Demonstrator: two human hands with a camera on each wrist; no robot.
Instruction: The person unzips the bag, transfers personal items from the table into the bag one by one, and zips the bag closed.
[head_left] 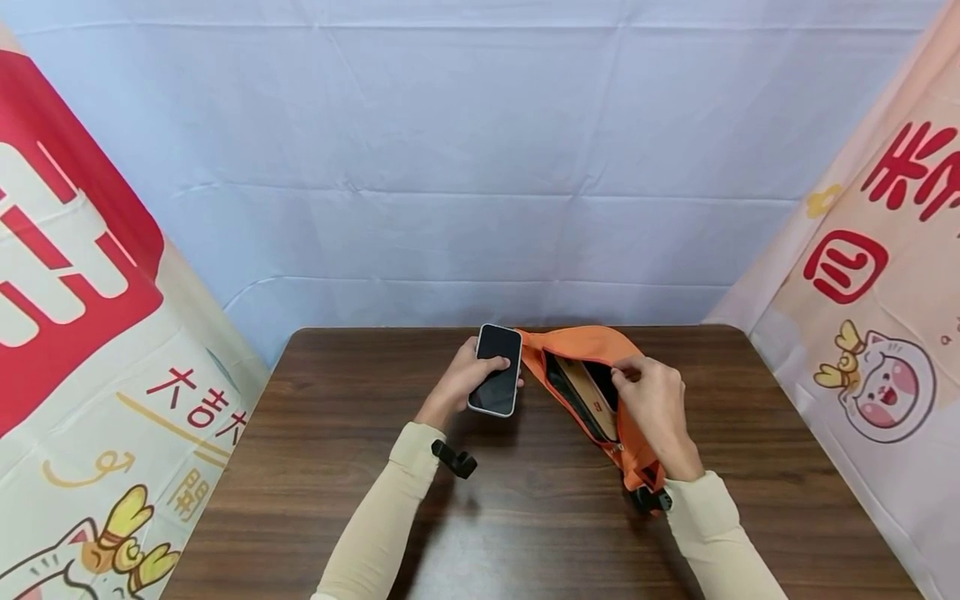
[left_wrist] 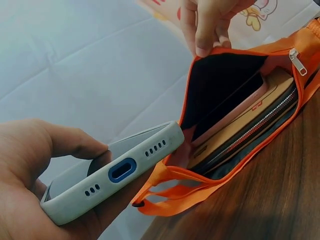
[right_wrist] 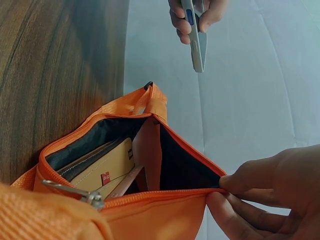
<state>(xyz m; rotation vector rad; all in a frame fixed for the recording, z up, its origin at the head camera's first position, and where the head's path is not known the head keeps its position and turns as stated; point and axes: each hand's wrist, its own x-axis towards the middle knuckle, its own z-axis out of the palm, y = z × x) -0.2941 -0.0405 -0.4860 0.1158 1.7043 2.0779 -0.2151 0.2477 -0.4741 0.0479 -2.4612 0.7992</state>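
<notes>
My left hand (head_left: 459, 377) holds a smartphone (head_left: 495, 390) in a pale case, its dark screen up and the thumb across it. The phone is just left of an orange waist bag (head_left: 588, 339) that lies on the table with its zip undone. My right hand (head_left: 660, 404) pinches the bag's far rim and draws the mouth wide. Inside, a tan wallet (right_wrist: 112, 167) with a small red label sits alongside a dark zipped edge (left_wrist: 250, 131). Next to it stands a flat pink-edged item (left_wrist: 232, 110), whose kind I cannot tell. The bag's bottom is hidden.
The brown wood-grain table (head_left: 337, 400) ends at a pale cloth backdrop (head_left: 450, 150). Printed cloths hang at the left (head_left: 67, 333) and right (head_left: 885, 350). A metal zip pull (left_wrist: 298, 61) hangs at one end of the bag's opening. Black straps circle both wrists.
</notes>
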